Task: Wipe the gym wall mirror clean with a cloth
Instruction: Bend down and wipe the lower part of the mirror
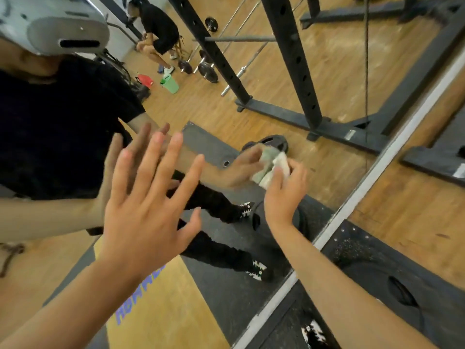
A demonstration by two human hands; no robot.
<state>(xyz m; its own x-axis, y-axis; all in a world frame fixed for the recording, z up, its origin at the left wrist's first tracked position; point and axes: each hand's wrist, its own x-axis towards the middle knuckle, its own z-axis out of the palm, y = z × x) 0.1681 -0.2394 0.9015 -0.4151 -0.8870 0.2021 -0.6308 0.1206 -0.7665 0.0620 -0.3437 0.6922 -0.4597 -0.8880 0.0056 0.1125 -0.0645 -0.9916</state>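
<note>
Right-hand fingers (276,181) over blurred, half-hidden cloth (280,160)

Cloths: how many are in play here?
1. The cloth is bunched in the right hand against the mirror, right of centre; the bundle touching it is its reflection. The left hand holds none. Others could lie out of view.

A gym: squat rack (289,59), barbells (208,69), wall mirror (327,71).
</note>
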